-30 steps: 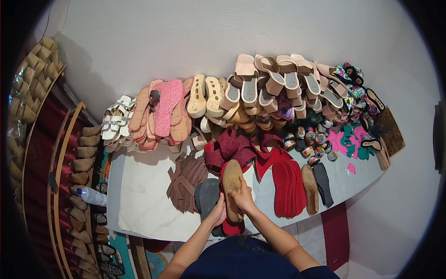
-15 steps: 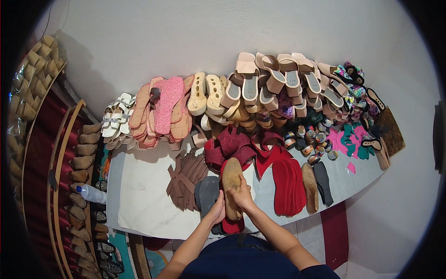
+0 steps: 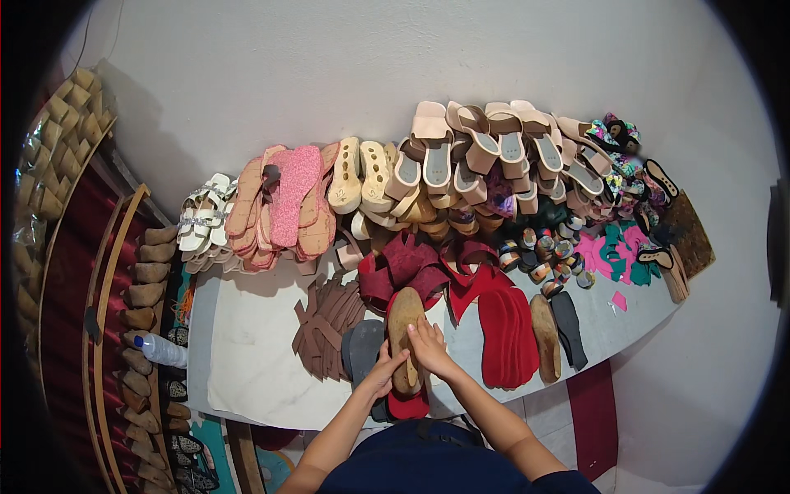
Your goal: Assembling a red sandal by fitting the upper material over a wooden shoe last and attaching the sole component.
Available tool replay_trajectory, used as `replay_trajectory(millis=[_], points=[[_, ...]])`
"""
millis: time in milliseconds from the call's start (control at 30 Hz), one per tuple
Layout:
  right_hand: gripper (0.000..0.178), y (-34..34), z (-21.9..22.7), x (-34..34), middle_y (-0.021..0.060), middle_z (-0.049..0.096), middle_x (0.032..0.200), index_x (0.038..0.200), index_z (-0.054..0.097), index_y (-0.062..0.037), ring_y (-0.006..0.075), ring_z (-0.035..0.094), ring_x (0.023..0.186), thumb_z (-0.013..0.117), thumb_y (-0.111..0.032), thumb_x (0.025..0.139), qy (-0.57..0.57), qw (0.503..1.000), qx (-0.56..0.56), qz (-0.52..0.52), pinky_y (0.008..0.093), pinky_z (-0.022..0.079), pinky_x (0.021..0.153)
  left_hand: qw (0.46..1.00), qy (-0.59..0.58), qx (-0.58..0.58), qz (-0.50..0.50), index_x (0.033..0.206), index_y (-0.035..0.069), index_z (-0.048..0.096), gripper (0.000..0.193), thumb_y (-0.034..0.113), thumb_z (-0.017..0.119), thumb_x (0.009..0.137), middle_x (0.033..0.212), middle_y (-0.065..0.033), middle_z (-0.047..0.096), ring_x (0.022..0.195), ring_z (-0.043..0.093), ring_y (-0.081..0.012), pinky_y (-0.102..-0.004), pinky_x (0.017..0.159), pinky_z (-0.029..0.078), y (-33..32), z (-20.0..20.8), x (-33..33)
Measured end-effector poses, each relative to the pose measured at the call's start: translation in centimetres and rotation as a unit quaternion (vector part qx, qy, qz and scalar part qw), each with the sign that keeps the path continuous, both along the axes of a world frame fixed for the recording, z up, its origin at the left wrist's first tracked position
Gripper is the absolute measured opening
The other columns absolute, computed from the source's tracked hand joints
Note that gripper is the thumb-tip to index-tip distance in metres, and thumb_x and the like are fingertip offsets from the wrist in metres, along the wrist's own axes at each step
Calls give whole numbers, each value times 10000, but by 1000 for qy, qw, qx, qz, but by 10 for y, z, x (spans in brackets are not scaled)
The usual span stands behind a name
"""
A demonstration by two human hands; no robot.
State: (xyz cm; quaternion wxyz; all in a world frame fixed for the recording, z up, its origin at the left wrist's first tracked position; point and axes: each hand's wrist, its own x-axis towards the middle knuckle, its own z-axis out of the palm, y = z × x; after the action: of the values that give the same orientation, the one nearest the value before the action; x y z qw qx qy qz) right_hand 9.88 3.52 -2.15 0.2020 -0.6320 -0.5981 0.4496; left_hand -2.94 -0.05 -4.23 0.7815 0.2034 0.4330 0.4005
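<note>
In front of me a worn wooden shoe last (image 3: 404, 317) lies lengthwise over a red sole piece (image 3: 410, 405). My left hand (image 3: 384, 370) grips the last's left side near its lower end, the thumb reaching across it. Against the right side rests my right hand (image 3: 429, 350), its fingers stretched out along the wood. Dark grey sole pieces (image 3: 362, 350) lie just left of the last. Beyond its tip sit dark red strappy uppers (image 3: 403, 267). Brown strap pieces (image 3: 331, 329) are fanned out to the left.
A stack of red soles (image 3: 508, 337), another wooden last (image 3: 545, 337) and a black sole (image 3: 568, 329) lie to the right. Finished heeled sandals (image 3: 439, 156) and pink soles (image 3: 296, 193) line the wall. A rack of lasts (image 3: 148, 272) and a plastic bottle (image 3: 162, 350) stand left.
My right hand has loosened from around the last and its fingers now stretch along the right side. The left thumb has come across the last. The whole view has shifted slightly.
</note>
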Motion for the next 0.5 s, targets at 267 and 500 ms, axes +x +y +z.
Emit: replay_trajectory(millis=[267,500], points=[[727,-1,13,13,228,270,1316,1294,237,13,414,106,1248,264,-552,838,-4,998,18,61,575,80,962,997,28,67,-24,1285,19,111,826,235,678,723,1230,-147,336,1140,360,-227,-332,923,345,0,-1,-3],[692,0,2,13,248,331,1264,1267,271,37,414,149,1233,308,-511,846,-18,997,56,58,543,98,977,991,92,77,-52,1276,7,159,789,155,674,697,1179,-136,382,1091,406,-206,-306,903,363,4,11,-1]])
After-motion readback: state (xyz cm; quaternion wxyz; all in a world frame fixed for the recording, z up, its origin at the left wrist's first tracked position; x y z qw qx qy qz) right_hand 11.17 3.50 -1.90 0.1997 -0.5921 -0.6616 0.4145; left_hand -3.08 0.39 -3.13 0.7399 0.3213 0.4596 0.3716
